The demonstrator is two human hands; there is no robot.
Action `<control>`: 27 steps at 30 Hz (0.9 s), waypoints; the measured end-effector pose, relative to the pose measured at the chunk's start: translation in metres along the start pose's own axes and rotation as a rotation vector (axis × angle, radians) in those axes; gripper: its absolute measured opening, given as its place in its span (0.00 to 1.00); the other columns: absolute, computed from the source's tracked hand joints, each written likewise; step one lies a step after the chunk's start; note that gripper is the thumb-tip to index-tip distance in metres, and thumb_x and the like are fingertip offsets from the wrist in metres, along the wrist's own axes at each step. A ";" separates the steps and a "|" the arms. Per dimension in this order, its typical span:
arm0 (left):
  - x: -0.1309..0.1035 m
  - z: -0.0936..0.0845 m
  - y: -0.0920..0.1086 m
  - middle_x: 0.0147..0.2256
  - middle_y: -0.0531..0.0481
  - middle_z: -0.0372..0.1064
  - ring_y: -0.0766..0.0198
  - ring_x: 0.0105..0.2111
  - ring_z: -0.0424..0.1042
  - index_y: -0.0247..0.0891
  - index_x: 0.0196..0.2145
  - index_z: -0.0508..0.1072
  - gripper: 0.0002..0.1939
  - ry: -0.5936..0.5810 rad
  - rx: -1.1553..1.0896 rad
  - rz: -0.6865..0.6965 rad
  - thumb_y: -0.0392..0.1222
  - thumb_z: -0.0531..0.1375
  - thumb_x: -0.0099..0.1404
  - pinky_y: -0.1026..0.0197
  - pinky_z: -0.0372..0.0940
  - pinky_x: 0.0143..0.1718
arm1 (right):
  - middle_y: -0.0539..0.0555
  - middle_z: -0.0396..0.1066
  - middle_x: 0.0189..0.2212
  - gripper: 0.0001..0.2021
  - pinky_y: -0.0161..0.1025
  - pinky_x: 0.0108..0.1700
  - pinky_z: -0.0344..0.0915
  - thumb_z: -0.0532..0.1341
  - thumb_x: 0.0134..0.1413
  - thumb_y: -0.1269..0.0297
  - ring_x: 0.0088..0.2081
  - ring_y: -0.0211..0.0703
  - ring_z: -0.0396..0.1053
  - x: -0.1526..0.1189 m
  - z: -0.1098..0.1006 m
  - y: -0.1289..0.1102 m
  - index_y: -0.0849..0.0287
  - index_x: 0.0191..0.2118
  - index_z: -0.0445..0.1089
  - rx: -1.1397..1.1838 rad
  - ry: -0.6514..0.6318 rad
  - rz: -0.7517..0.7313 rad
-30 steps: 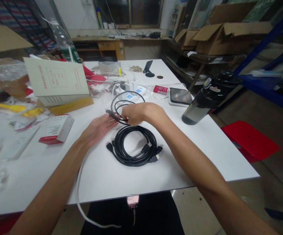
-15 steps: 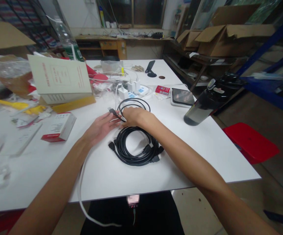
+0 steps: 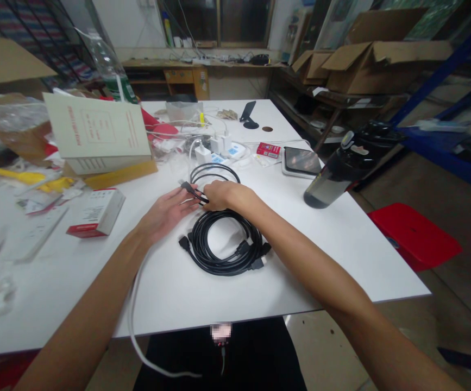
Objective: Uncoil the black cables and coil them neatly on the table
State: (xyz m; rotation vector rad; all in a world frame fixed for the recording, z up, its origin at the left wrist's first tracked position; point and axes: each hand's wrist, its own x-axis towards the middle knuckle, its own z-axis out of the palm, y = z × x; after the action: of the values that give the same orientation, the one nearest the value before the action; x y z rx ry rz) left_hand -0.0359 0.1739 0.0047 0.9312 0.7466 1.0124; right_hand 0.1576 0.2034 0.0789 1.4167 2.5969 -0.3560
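A loosely looped black cable point(image 3: 229, 170) rises behind my hands, its plug end point(image 3: 187, 187) lying at the fingers of my left hand point(image 3: 165, 214). Those fingers are bent around the cable near the plug. Just to the right, my right hand point(image 3: 219, 195) is closed on the same cable, its fingertips partly hidden. Below both hands a coil of thick black cables point(image 3: 202, 252) rests on the white table point(image 3: 170, 293), with several black connectors around it. My right forearm passes over the coil's upper right side.
A red and white box point(image 3: 96, 212) and an open booklet point(image 3: 99, 130) stand at the left. White chargers point(image 3: 219, 145) sit behind the loop. Toward the right are a tablet-like device point(image 3: 301, 161) and a dark bottle point(image 3: 337, 168). A white cord point(image 3: 133, 304) hangs over the front edge.
The loop behind my hands has shifted slightly left and narrowed. Both hands stay almost in place, still at the cable. The whole view has moved a little.
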 end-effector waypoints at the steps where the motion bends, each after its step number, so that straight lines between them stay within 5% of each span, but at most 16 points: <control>1: 0.000 -0.001 0.000 0.54 0.40 0.80 0.57 0.51 0.79 0.35 0.55 0.81 0.16 0.001 0.002 -0.001 0.43 0.67 0.73 0.57 0.71 0.59 | 0.69 0.81 0.52 0.21 0.42 0.53 0.76 0.72 0.60 0.59 0.52 0.57 0.81 0.000 -0.001 0.001 0.65 0.56 0.79 -0.003 -0.014 0.000; 13: 0.000 -0.001 0.000 0.49 0.40 0.82 0.57 0.49 0.80 0.34 0.49 0.83 0.12 0.032 -0.056 -0.005 0.42 0.69 0.71 0.57 0.74 0.55 | 0.68 0.83 0.48 0.19 0.39 0.49 0.73 0.66 0.65 0.60 0.48 0.54 0.82 0.003 -0.005 0.006 0.69 0.54 0.78 0.012 -0.119 -0.064; 23: 0.001 0.000 0.003 0.45 0.42 0.83 0.58 0.46 0.81 0.35 0.44 0.82 0.10 0.110 -0.053 -0.030 0.44 0.69 0.71 0.57 0.74 0.54 | 0.71 0.78 0.55 0.17 0.38 0.50 0.71 0.60 0.73 0.58 0.53 0.53 0.79 -0.002 -0.014 0.014 0.67 0.56 0.74 0.011 0.046 -0.107; 27: 0.000 0.001 0.002 0.44 0.41 0.82 0.56 0.46 0.80 0.35 0.44 0.83 0.12 0.082 0.008 -0.010 0.46 0.72 0.68 0.56 0.73 0.55 | 0.69 0.81 0.49 0.14 0.39 0.46 0.71 0.59 0.74 0.61 0.47 0.52 0.80 -0.002 -0.018 0.017 0.67 0.52 0.75 0.001 0.111 -0.146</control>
State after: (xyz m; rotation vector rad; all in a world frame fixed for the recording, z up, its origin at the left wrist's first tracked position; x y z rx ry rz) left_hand -0.0359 0.1736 0.0068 0.8962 0.8240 1.0445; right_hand 0.1723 0.2160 0.0941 1.2856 2.7985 -0.3051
